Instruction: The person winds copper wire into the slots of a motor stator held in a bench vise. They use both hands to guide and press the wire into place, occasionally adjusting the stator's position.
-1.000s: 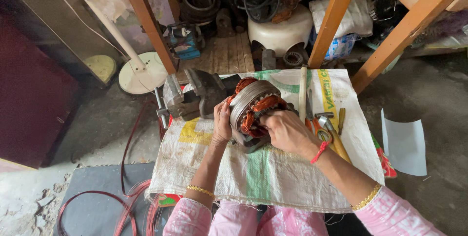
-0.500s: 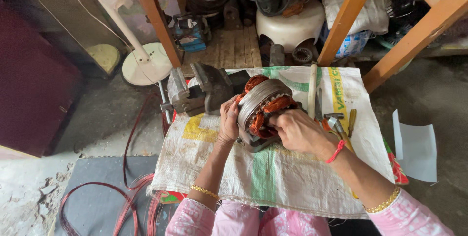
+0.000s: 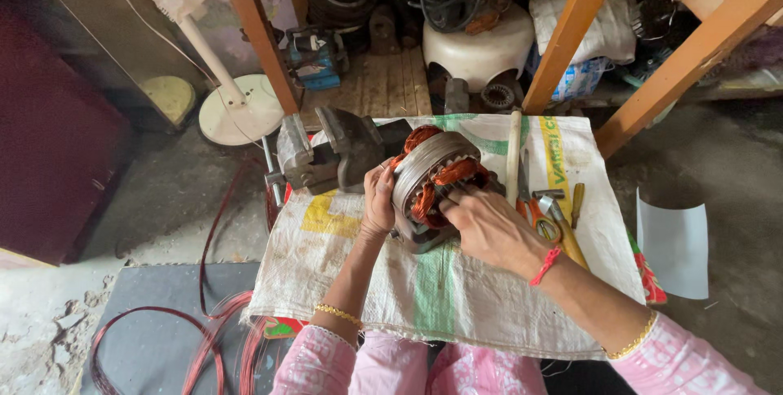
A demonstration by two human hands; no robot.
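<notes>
Here the motor stator (image 3: 436, 187), a grey laminated ring with copper windings, sits tilted on the white woven sack (image 3: 457, 297), just right of the grey vise (image 3: 330, 150); its bore axis leans up toward the wearer. Left hand (image 3: 378, 203) lies flat against the ring's left rim, fingers curled on it. Right hand (image 3: 489, 228) is on the stator's right, fingers (image 3: 451, 199) pressed together into the windings at the open face; it is the working hand. Orange-handled pliers (image 3: 542, 220) lie just right of that hand. Against the frame half a second earlier: both hands keep their places on the stator; only the view has shifted slightly.
</notes>
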